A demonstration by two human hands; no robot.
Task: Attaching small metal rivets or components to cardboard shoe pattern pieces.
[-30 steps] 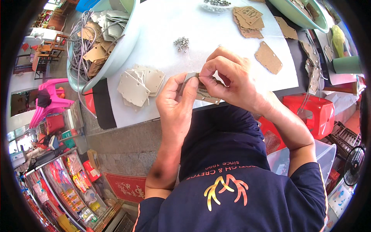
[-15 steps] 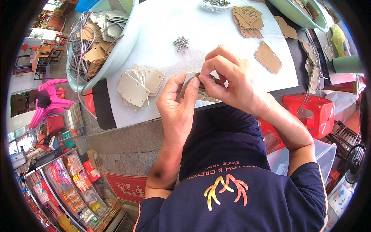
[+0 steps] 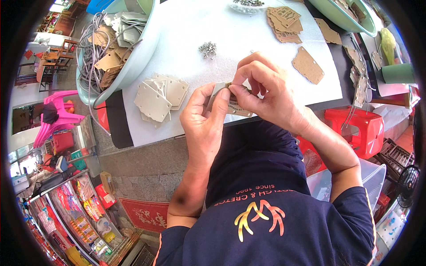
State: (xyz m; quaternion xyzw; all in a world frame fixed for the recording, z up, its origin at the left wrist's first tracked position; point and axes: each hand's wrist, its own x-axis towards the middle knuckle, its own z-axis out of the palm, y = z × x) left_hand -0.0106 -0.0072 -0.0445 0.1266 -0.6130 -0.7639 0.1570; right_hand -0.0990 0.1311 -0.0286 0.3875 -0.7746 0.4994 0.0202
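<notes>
Over the near edge of the table, my left hand [image 3: 202,119] is closed on a shaped cardboard piece [image 3: 239,111], thumb on top. It has a grey side and a brown printed side, with small holes along its edge. My right hand [image 3: 270,93] pinches at the piece's far edge; whatever sits between its fingertips is too small to make out. A pile of grey cardboard pieces [image 3: 153,102] lies left of my hands. Beyond them is a heap of small shiny metal fasteners [image 3: 207,50]. One brown cardboard piece [image 3: 308,65] lies to the right.
A white sheet [image 3: 177,40] covers much of the dark table. At the left, a pale green tub [image 3: 146,51] holds cardboard pieces and grey cords. Brown cardboard pieces [image 3: 284,26] and a dish of fasteners [image 3: 247,4] lie far back. A red stool [image 3: 361,133] stands right.
My right hand has shifted very slightly at the cardboard piece's edge. The left hand keeps its hold, and the things on the table have not moved.
</notes>
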